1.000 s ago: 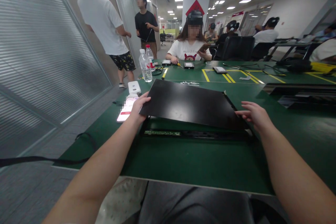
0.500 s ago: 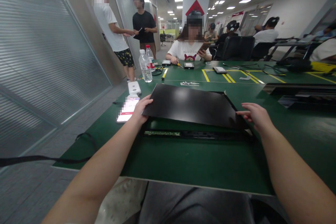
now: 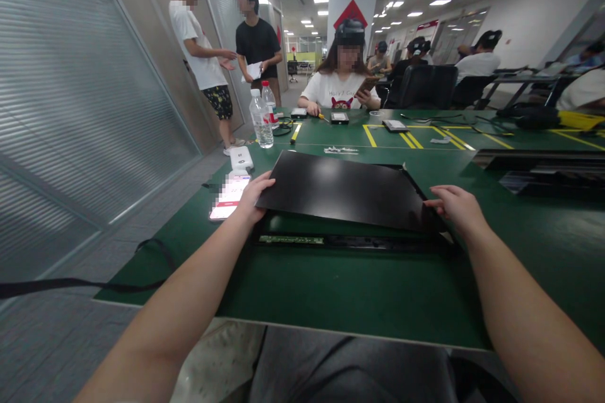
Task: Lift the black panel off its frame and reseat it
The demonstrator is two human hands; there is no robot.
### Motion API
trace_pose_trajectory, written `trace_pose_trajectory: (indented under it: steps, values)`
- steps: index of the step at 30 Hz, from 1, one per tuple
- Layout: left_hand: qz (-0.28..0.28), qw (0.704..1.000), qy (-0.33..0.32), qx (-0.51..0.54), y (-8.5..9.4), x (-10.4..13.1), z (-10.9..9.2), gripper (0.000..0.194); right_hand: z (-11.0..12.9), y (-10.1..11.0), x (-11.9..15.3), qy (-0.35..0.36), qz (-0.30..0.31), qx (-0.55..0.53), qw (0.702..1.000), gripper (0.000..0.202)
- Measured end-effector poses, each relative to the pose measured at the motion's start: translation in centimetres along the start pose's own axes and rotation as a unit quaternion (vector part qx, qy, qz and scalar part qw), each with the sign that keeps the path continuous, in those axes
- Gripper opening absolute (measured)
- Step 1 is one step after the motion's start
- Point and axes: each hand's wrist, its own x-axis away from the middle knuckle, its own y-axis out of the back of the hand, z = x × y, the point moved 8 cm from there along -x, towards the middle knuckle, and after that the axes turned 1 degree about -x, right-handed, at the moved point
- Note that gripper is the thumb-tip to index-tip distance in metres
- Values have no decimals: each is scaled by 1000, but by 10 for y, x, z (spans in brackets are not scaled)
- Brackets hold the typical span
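Observation:
A thin, glossy black screen panel (image 3: 345, 192) lies tilted in front of me, its left side raised. Its left edge is gripped by my left hand (image 3: 255, 196), whose thumb shows on top while the other fingers are mostly hidden. At the right edge, my right hand (image 3: 456, 206) has its fingertips pinched together against the panel's corner. Beneath the panel is a black frame (image 3: 378, 244), and a green circuit strip (image 3: 290, 240) shows along its near side.
A phone (image 3: 230, 197) and a white power bank (image 3: 241, 158) lie left of the panel. Water bottles (image 3: 261, 121) stand behind them. Dark panels (image 3: 543, 170) lie at the right. Across the green table (image 3: 350, 302), a person (image 3: 340, 85) sits near several drives; two people stand at the left.
My right fingers have curled in slightly at the panel's right edge. My left hand and the panel have stayed nearly still. The standing people have shifted their arms.

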Motion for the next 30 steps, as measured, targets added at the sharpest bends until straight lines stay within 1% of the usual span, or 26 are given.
trace_pose_trajectory:
  steps: [3,7,10,13,17,22,25,30]
  values:
    - [0,1000,0,0,0,0,0,65,-7,4,-7,6,-15,49,999,35]
    - [0,1000,0,0,-1,1,0,60,-8,4,-11,20,-22,89,996,38]
    - [-3,1000,-1,1,-2,2,-1,53,-5,5,-10,33,-22,117,992,37]
    - [-9,1000,-3,1,-3,3,-2,48,1,5,-5,26,-21,162,986,35]
    - [-14,1000,-4,-4,-3,4,-3,48,11,3,3,5,-14,202,979,30]
    - [-25,1000,-6,-13,-3,6,-4,48,22,2,11,3,-10,228,974,28]
    - [-38,999,-7,-21,-2,6,-4,46,24,2,12,2,-5,247,969,26]
    - [-57,998,-6,-39,1,4,-3,41,24,2,8,24,-11,274,961,24]
